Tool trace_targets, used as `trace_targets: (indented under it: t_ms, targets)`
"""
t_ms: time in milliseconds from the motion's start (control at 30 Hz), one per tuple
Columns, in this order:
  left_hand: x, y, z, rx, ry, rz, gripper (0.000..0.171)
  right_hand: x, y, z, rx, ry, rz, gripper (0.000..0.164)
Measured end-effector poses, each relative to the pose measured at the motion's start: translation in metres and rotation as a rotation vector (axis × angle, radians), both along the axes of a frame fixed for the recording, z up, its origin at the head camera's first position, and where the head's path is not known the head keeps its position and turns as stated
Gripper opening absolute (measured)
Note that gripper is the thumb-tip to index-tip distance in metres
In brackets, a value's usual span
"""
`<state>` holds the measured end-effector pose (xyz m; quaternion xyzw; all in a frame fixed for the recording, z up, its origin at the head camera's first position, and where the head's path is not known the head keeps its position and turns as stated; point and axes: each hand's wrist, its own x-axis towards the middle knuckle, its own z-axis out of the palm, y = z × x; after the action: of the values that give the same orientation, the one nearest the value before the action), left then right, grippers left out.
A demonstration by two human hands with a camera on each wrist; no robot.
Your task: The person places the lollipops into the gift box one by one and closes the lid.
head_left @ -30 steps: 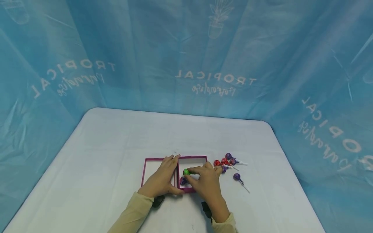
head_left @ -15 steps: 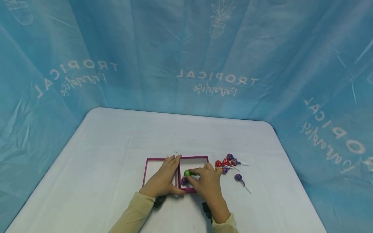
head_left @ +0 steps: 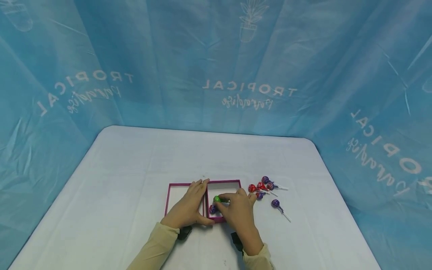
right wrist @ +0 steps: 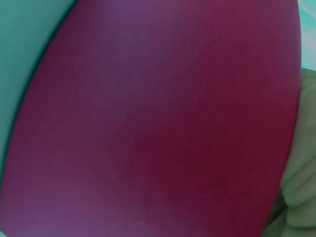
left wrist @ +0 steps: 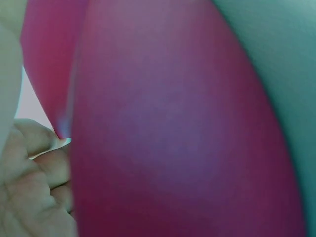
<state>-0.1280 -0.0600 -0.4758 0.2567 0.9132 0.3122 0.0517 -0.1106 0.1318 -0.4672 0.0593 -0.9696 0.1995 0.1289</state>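
Pinching green lollipop [head_left: 217, 199] in right hand [head_left: 239, 210]!
Holding it left of knuckles, just beyond purple lollipop [head_left: 212, 209]; can't tell long axis.

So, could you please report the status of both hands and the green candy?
Right hand pinching green candy at right half of box. Left hand across box's middle. Purple candy nearby inside; nothing evidently blocking.

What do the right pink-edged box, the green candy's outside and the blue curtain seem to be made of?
The box: probably stiff cardboard, satin-smooth, judging by thin, straight walls with soft sheen.
The green candy: perhaps foil or plastic film outside, bright and glossy-looking; too small to confirm.
The curtain: slightly glossy, likely plastic or coated fabric, from pale streaks and creases.
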Motion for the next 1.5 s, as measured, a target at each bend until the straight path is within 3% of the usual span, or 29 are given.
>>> trace_targets:
  t_ms: [700,1500]
  targets:
    - [0.0000,0.0019,-0.0016,0.015,0.025,-0.020,0.131,-0.0002,-0.0011,0.0034,0.036,-0.102,-0.023,0.024]
    - [-0.0004,0.0010,-0.0013,0.007,0.000,0.004,0.131,-0.0035,-0.0063,0.0037,0.078,-0.124,-0.032,0.022]
